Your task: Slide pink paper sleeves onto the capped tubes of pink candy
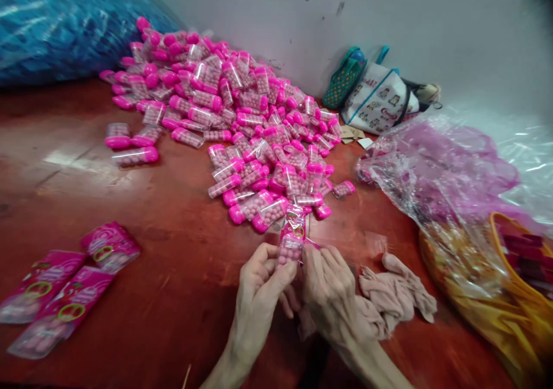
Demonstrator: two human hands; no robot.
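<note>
Packing looks to be the step in hand: a bottle of pink balls (290, 252) seems to be partway into, or just within, a printed packet (295, 221), held up in front of the person near the lower middle of the view. The left hand (262, 280) is clamped on the packet's lower part, thumb in front and fingers to the side. The right hand (328, 288) is close beside it with bent fingers, a scrap of pink film (311, 243) showing at them; its fingertips are hidden, so I cannot tell whether they pinch anything. The next move probably calls for keeping the left grip steady while the right straightens or tucks the film, without squashing the packet. The packet itself is glossy, bright pink and creased at the top, clear lower down, where the round balls show through. It stands roughly upright, above the desk (173, 302), just in front of the heap of bottles (254, 124); three filled packets (71, 314) lie well apart on the left.
</note>
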